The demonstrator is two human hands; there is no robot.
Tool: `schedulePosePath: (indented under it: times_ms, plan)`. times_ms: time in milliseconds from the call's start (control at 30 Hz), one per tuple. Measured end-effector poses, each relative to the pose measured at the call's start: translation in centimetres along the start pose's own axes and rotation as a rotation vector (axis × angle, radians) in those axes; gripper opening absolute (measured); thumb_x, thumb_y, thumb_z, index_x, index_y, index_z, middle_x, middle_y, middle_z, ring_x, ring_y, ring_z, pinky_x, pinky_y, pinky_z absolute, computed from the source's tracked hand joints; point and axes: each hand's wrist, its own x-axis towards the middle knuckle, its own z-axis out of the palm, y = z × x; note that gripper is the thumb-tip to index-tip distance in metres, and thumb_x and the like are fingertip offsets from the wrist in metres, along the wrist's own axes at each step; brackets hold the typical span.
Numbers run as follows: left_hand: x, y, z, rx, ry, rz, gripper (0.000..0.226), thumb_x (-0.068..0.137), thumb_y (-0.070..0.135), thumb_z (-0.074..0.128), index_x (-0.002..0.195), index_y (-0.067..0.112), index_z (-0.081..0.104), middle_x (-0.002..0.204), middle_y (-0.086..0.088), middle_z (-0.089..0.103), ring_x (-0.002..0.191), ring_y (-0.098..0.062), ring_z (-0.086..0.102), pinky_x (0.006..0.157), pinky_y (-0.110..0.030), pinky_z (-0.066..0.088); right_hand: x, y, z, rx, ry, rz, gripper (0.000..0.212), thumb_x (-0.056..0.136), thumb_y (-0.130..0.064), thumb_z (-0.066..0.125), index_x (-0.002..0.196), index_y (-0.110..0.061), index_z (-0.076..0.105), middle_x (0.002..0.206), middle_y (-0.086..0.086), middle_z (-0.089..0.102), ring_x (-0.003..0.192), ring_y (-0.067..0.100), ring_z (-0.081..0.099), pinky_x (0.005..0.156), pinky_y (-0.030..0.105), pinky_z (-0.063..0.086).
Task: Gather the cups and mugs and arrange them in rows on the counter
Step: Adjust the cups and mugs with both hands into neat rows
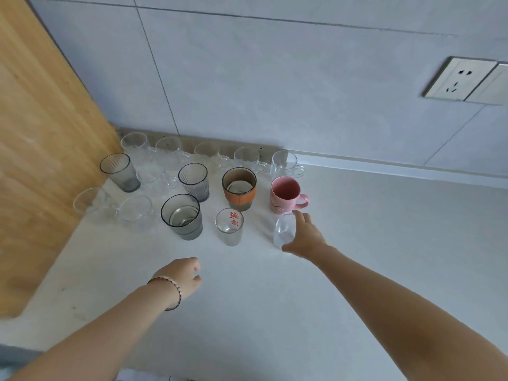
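The right hand (305, 237) grasps a small clear glass tumbler (283, 232) near the pink ceramic mug (284, 196), while the left hand (180, 276), fingers loosely curled and empty, hovers above the white counter (275, 312).

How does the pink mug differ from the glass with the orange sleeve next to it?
The pink mug is opaque; the orange-sleeved glass is see-through above and below its band. The mug has a side handle, the glass shows none. Both stand upright, open end up, in one row.
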Motion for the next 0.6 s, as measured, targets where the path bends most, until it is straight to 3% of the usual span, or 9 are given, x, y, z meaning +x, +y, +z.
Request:
schedulePosePath:
  times_ms: [100, 333, 500, 600]
  plan:
    - [-0.2, -0.5, 0.2, -0.034, 0.001, -0.044, 0.03, 0.091, 0.025, 0.045, 0.118, 0.016, 0.053, 0.122, -0.003, 0.059, 0.11, -0.023, 0.058, 0.097, -0.03, 0.047, 0.6, -0.3, 0.4, 0.051, -0.014, -0.074, 0.098, 0.072, -0.03, 0.078, 0.148, -0.015, 0.018, 0.15, 0.006, 0.025, 0.135, 0.028, 0.038, 0.108, 0.037, 0.037]
    - [0.0, -1.2, 0.1, -0.062, -0.004, -0.071, 0.03, 0.09, 0.025, 0.046, 0.117, 0.016, 0.053, 0.12, -0.004, 0.06, 0.106, -0.023, 0.059, 0.094, -0.031, 0.048, 1.2, -1.0, 1.6, 0.024, 0.025, -0.127, 0.095, 0.073, -0.037, 0.077, 0.147, -0.016, 0.021, 0.145, 0.008, 0.03, 0.127, 0.03, 0.046, 0.101, 0.038, 0.043]
    - [0.4, -0.8, -0.7, -0.042, -0.007, -0.012, 0.03, 0.09, 0.024, 0.044, 0.117, 0.017, 0.053, 0.121, -0.003, 0.059, 0.109, -0.023, 0.058, 0.094, -0.03, 0.046, 0.8, -1.2, 1.7, -0.048, -0.005, -0.091, 0.104, 0.074, -0.043, 0.076, 0.15, -0.013, 0.011, 0.15, 0.009, 0.026, 0.134, 0.029, 0.04, 0.109, 0.04, 0.038]
    - [0.7, -0.5, -1.7, -0.007, -0.013, 0.056, 0.031, 0.091, 0.024, 0.043, 0.119, 0.018, 0.052, 0.122, -0.002, 0.058, 0.111, -0.022, 0.057, 0.094, -0.03, 0.045, -0.1, -1.0, 1.8, -0.212, 0.021, 0.001, 0.107, 0.076, -0.041, 0.074, 0.149, -0.005, 0.005, 0.148, 0.01, 0.026, 0.135, 0.027, 0.036, 0.11, 0.036, 0.036]
